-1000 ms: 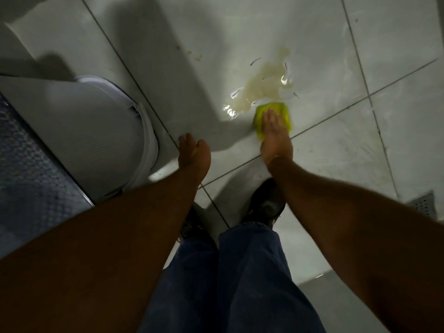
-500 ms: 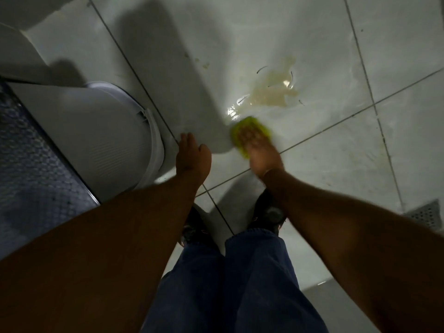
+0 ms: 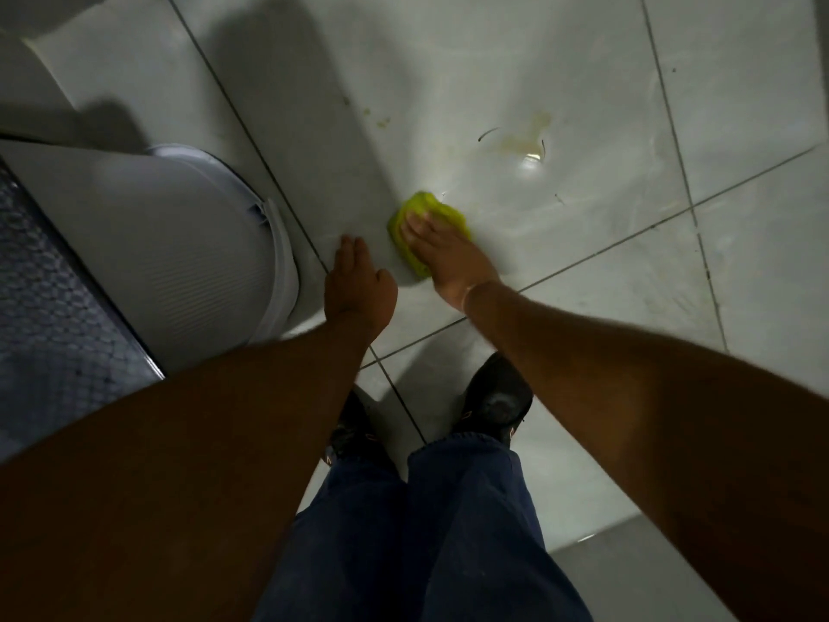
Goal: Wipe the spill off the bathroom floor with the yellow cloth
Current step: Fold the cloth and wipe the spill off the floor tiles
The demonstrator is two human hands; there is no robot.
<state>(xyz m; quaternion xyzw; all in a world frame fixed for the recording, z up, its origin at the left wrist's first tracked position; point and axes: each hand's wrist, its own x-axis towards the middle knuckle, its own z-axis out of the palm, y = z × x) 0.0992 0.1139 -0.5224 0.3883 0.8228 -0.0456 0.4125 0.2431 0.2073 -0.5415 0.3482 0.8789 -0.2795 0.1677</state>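
Head view: right hand (image 3: 442,253) pressed flat on yellow cloth (image 3: 426,226) — spill (image 3: 525,141) seemingly untouched.

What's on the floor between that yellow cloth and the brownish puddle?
In the head view, only bare, wet-looking pale tile lies between the crumpled yellow cloth and the remaining brownish spill.

Right hand (image 3: 442,253) covers most of the yellow cloth (image 3: 415,207), so only its far and left edges show. The cloth's contact with the floor is hidden. Toilet (image 3: 188,244) is cut by the left edge. Both shoes are partly hidden: left shoe (image 3: 354,430) behind the forearm, right shoe (image 3: 495,399) under the trouser hem. Spill (image 3: 522,141) edges are faint.
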